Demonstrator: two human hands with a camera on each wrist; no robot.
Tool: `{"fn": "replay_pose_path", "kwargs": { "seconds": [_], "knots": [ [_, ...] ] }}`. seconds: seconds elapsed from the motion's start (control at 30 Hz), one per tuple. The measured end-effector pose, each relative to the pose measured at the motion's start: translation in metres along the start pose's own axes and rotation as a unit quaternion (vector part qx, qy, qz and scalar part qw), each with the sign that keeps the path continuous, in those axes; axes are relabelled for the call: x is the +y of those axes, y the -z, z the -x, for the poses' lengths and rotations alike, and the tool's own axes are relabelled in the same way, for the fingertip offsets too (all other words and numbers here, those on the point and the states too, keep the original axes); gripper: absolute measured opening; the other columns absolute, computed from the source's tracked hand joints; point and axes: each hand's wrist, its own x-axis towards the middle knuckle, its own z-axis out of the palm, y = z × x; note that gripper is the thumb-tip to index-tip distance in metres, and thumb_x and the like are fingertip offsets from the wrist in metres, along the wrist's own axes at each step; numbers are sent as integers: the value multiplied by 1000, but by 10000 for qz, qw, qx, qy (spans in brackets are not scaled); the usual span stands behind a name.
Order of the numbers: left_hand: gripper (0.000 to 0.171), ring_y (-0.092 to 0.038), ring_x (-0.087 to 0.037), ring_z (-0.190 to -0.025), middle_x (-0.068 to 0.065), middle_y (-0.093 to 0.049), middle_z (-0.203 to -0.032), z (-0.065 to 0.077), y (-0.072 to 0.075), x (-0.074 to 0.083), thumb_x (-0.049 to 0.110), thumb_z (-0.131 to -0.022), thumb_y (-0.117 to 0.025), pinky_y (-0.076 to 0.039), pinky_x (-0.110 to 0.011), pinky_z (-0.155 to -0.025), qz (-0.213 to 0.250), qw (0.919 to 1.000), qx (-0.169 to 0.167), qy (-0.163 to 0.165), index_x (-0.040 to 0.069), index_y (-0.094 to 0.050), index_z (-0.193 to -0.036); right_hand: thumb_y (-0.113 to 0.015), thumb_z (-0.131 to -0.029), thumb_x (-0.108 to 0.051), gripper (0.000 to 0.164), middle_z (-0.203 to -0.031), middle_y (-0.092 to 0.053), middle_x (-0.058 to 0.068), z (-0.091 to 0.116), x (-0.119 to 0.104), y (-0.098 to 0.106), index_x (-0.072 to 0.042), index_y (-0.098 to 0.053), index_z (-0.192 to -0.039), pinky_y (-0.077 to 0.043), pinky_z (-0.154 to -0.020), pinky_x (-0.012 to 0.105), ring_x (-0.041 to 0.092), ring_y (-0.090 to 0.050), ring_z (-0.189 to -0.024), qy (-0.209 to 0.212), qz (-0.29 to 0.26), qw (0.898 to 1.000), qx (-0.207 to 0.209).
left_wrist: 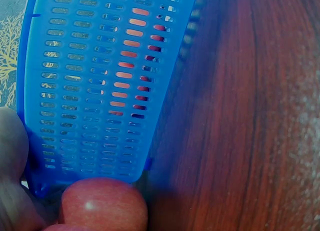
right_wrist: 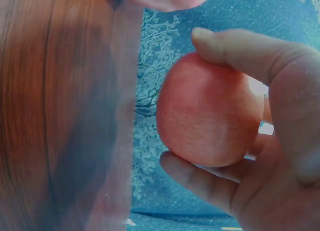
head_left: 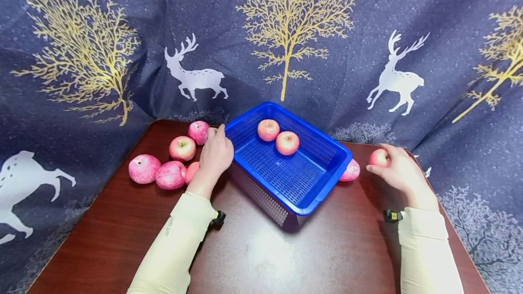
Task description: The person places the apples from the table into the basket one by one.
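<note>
My right hand (head_left: 398, 167) grips a red apple (right_wrist: 210, 111) at the table's right side, thumb on one side and fingers on the other. Just left of it, a streaked pink apple (head_left: 350, 170) sits against the blue basket (head_left: 282, 194). My left hand (head_left: 217, 151) is at the basket's left corner, palm down, with its thumb overlapping the rim in the left wrist view. A red apple (left_wrist: 105, 206) shows below that hand, close to the basket wall; I cannot tell whether the fingers grip it. Two apples, one rear (head_left: 268, 130) and one front (head_left: 287, 143), lie inside the basket.
Left of the basket, several apples stand together, among them a striped one (head_left: 145, 169), a red-yellow one (head_left: 182, 149) and a pink one (head_left: 199, 132). The brown table (head_left: 261, 257) ends at a dark blue curtain (head_left: 253, 67) printed with deer and trees.
</note>
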Motion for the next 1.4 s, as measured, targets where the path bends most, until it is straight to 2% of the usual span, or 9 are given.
{"fn": "replay_pose_path", "kwargs": {
  "seconds": [0.13, 0.33, 0.63, 0.97, 1.4],
  "knots": [
    [51, -54, -39, -108, -22, -46, -127, -1, -1, -1, 17, -97, -42, -47, -53, -86, 3, 10000, 4, 0, 4, -41, -147, -71, -81, -59, 89, -135, -44, 29, 0, -6, 5, -7, -40, -147, -34, -95, 66, 47, -42, -122, -188, 63, 9995, 257],
    [51, -54, -39, -107, -21, -46, -128, -1, -2, -1, 17, -98, -42, -47, -53, -84, -29, 10000, -43, 25, 5, -41, -147, -68, -82, -62, 91, -137, -43, 28, 0, -19, 10, -11, -37, -151, -35, -93, 67, 48, -44, -120, -410, -33, 9978, 519],
    [51, -55, -40, -106, -21, -46, -128, -1, 2, -3, 18, -98, -42, -47, -53, -85, -33, 10000, -3, 40, 5, -41, -147, -68, -83, -59, 87, -140, -44, 24, -2, -48, 18, -16, -37, -152, -36, -93, 65, 45, -44, -123, -372, -96, 9960, 805],
    [51, -54, -39, -107, -20, -45, -129, 0, 1, -1, 19, -98, -41, -47, -53, -85, -2, 9999, -86, 84, 6, -40, -148, -73, -79, -58, 87, -137, -49, 18, -2, -76, 25, -19, -42, -150, -39, -94, 60, 38, -47, -123, -66, -221, 9917, 1267],
    [52, -56, -40, -102, -21, -45, -127, 0, -1, 0, 18, -98, -41, -48, -55, -81, -30, 10000, -63, 65, 5, -41, -148, -78, -77, -52, 85, -133, -54, 13, -10, -118, 19, -19, -45, -148, -44, -88, 54, 29, -52, -115, 854, -336, 9876, 1274]
  ]
}}
